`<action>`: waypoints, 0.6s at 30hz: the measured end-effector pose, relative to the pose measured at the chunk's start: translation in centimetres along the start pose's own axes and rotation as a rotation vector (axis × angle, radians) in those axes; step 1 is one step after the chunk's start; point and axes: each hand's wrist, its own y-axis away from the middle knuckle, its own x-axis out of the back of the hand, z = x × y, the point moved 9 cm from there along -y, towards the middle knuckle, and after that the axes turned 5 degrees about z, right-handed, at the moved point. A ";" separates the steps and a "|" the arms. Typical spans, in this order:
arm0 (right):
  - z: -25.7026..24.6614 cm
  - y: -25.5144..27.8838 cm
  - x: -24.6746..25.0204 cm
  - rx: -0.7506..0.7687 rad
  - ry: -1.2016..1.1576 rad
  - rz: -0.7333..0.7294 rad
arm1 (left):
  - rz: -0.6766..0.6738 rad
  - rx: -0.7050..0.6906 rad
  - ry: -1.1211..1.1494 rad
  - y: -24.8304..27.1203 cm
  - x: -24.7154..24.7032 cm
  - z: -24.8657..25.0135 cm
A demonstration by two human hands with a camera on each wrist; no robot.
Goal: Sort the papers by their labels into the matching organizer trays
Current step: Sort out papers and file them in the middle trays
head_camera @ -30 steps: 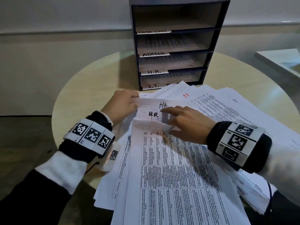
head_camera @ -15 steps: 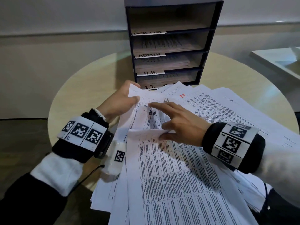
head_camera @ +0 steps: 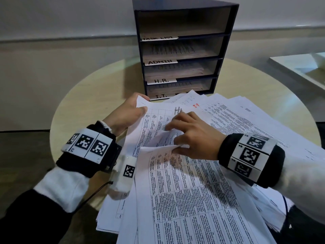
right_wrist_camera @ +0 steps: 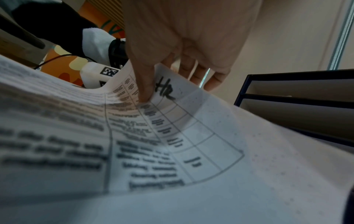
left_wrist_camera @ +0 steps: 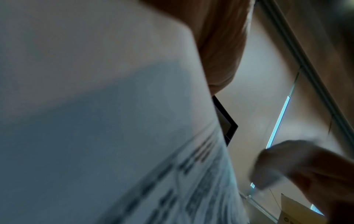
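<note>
A dark organizer [head_camera: 182, 50] with trays labelled TASK LIST, ADMIN, H.R. and I.T. stands at the table's far side. A loose heap of printed papers [head_camera: 193, 191] fans out before it. My left hand [head_camera: 130, 113] pinches the top left corner of a sheet marked HR [head_camera: 154, 124], thumb on top. My right hand [head_camera: 190, 136] bends its fingers over the curled top edges of the sheets below, thumb tucked under a fold. In the right wrist view the thumb [right_wrist_camera: 145, 84] presses a sheet [right_wrist_camera: 172, 121] beside a handwritten "HR". The left wrist view shows blurred paper [left_wrist_camera: 114, 121].
The round pale wooden table [head_camera: 88, 95] has bare surface to the left of the organizer and the papers. A white tray-like object [head_camera: 299, 67] lies at the far right. Papers hang over the table's near edge.
The left hand has raised the corner of the HR sheet higher. The right hand's fingers have curled from pointing at the label to gathering the sheet edges beneath.
</note>
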 end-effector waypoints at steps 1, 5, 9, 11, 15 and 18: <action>-0.2 0.1 0.1 0.028 0.013 0.021 | 0.008 -0.007 -0.011 0.0 0.1 0.1; -1.1 0.4 0.6 0.125 0.060 0.122 | -0.022 -0.063 -0.141 0.0 0.0 0.4; -1.2 0.6 0.8 0.118 0.117 0.159 | -0.262 -0.106 -0.153 1.2 -2.0 0.9; -1.0 0.5 0.8 0.092 0.160 0.149 | -0.356 -0.095 -0.112 1.9 -2.7 1.0; -0.3 0.3 1.1 -0.002 0.168 0.153 | -0.434 -0.141 -0.107 2.9 -3.3 2.0; 0.4 0.1 0.9 -0.028 0.101 0.124 | -0.376 -0.214 -0.063 3.3 -2.7 3.6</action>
